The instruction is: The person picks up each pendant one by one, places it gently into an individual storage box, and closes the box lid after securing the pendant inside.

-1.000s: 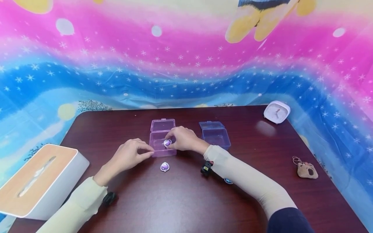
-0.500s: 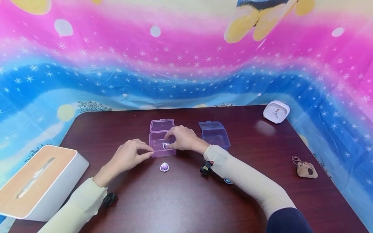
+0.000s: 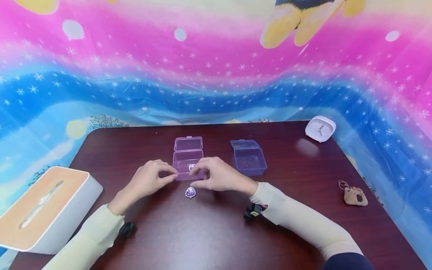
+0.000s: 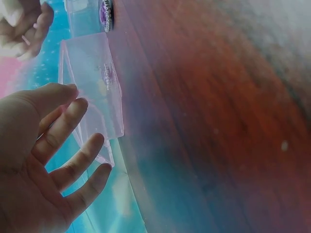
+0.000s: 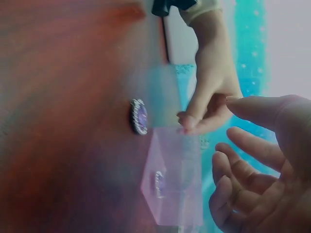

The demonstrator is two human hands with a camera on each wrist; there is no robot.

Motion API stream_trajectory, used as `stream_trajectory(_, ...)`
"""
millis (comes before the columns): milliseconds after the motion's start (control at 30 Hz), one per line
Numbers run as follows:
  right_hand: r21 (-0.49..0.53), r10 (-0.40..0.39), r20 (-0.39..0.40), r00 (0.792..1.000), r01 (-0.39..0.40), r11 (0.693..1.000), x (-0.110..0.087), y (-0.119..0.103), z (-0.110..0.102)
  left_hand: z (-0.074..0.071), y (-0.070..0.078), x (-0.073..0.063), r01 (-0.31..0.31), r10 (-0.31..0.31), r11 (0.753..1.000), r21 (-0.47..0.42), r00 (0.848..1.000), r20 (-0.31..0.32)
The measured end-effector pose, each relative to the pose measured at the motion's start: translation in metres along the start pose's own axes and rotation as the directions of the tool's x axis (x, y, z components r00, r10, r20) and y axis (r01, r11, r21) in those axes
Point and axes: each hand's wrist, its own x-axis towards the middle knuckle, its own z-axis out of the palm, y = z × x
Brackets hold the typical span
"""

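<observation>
A clear pink box stands on the table with its lid raised. At its front left corner my left hand pinches the rim between thumb and index finger; the other fingers spread apart in the left wrist view. Inside the box lies a purple gem ornament with a sparkling border, partly covered by my right fingers in the head view. A second purple gem ornament lies on the wood in front of the box. My right hand hovers just above and beside that one, thumb and fingers apart, holding nothing.
To the right of the pink box is a clear blue box, lid raised. A tissue box occupies the left side. A white clock stands at the far right corner, and a small brown pouch lies at the right edge.
My right hand has left one purple ornament in the pink box and moved toward me, over the front wall to the second ornament. My left hand has stayed at the box corner.
</observation>
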Motion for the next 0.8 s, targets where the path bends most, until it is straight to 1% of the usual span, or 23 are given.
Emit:
stream_trajectory(67,0.000,0.021,0.015,1.000,-0.021,1.000,-0.004,0.000,0.005,0.000,0.000,0.000,0.002,-0.002,1.000,-0.003,1.000,0.002)
stream_trajectory(133,0.002,0.058,0.031,0.998,-0.058,0.998,-0.008,0.001,0.011,0.000,0.000,0.000,0.005,-0.005,1.000,-0.003,1.000,0.005)
stream_trajectory(300,-0.005,0.138,0.065,0.988,-0.138,0.990,-0.013,0.005,0.027,0.001,0.001,0.000,0.004,-0.004,1.000,0.000,1.000,0.005)
stream_trajectory(400,-0.047,0.140,0.064,0.988,-0.137,0.989,-0.013,0.006,0.036,0.001,0.001,0.000,-0.001,0.001,1.000,0.002,1.000,0.001)
stream_trajectory(567,-0.171,0.108,0.043,0.993,-0.099,0.980,-0.012,0.002,0.046,0.000,0.001,0.000,-0.007,0.007,1.000,0.003,1.000,-0.009)
stream_trajectory(667,-0.243,0.104,0.034,0.994,-0.092,0.966,-0.010,-0.001,0.052,-0.001,0.001,0.000,-0.008,0.008,1.000,0.005,1.000,-0.016)
stream_trajectory(800,-0.313,0.137,0.033,0.990,-0.120,0.942,-0.009,-0.005,0.057,-0.001,0.001,0.000,-0.008,0.008,1.000,0.006,1.000,-0.014)
